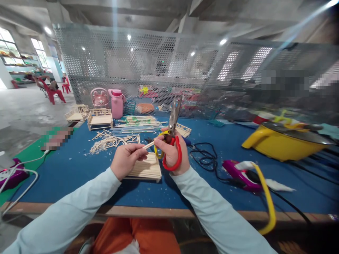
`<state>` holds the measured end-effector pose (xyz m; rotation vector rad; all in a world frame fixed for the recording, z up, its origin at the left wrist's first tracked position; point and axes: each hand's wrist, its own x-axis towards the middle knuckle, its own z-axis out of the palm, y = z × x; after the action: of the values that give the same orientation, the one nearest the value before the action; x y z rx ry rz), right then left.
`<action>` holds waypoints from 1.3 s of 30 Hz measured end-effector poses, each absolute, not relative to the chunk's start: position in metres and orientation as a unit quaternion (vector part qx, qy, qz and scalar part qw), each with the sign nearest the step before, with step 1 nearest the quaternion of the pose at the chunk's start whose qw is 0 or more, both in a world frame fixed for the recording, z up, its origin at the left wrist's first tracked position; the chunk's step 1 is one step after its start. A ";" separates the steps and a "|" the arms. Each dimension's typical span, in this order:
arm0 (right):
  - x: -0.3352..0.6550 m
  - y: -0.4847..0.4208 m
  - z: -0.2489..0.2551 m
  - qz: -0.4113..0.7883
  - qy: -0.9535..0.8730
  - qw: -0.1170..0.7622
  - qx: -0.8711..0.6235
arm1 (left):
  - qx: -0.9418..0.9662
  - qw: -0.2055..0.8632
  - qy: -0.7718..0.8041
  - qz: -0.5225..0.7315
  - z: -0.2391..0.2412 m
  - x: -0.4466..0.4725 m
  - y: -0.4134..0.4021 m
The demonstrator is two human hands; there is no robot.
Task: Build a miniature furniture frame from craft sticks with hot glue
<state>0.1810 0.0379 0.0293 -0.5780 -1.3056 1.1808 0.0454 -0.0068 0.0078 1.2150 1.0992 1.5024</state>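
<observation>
My right hand [172,155] is closed around the red and yellow handles of a pair of scissors [173,121], whose blades point up and away. My left hand [126,159] pinches a thin wooden stick [148,145] that reaches across to my right hand's fingers. Just below both hands a small panel of glued sticks [145,170] lies on the blue table mat [79,169].
Loose sticks [111,141] and small stick-built furniture [100,118] lie at the back left beside a pink bottle [117,103]. A purple glue gun [239,173] with yellow cable, black cords [205,157] and a yellow pot [284,141] sit to the right. A mesh screen [185,70] backs the table.
</observation>
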 end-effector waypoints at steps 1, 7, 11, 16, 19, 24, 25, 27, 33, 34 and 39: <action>0.181 0.038 0.029 0.503 -0.571 0.599 -0.249 | 0.503 0.425 0.449 0.604 0.007 0.044 -0.007; 0.185 0.039 0.029 0.510 -0.571 0.591 -0.253 | 0.501 0.499 0.416 0.572 0.009 0.040 -0.008; 0.185 0.040 0.029 0.519 -0.569 0.588 -0.247 | 0.462 0.574 0.385 0.556 0.012 0.040 -0.008; 0.185 0.040 0.027 0.511 -0.581 0.587 -0.238 | 0.452 0.578 0.397 0.551 0.011 0.041 -0.008; 0.186 0.040 0.027 0.497 -0.589 0.588 -0.244 | 0.456 0.582 0.392 0.548 0.010 0.039 -0.008; 0.186 0.039 0.029 0.479 -0.594 0.595 -0.252 | 0.455 0.593 0.366 0.555 0.012 0.036 -0.009; 0.186 0.039 0.029 0.480 -0.593 0.595 -0.253 | 0.452 0.590 0.367 0.559 0.012 0.036 -0.009; 0.186 0.038 0.028 0.485 -0.594 0.591 -0.250 | 0.450 0.576 0.378 0.569 0.013 0.037 -0.009; 0.186 0.037 0.028 0.475 -0.610 0.581 -0.254 | 0.491 0.520 0.414 0.563 0.014 0.038 -0.009; 0.186 0.038 0.028 0.471 -0.614 0.580 -0.255 | 0.493 0.515 0.416 0.564 0.014 0.038 -0.009; 0.187 0.038 0.028 0.450 -0.622 0.588 -0.255 | 0.489 0.530 0.397 0.567 0.014 0.036 -0.012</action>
<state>0.1870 0.0377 0.0276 -0.5948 -1.4482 1.0492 0.0359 -0.0124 0.0142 1.1680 0.9469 1.3541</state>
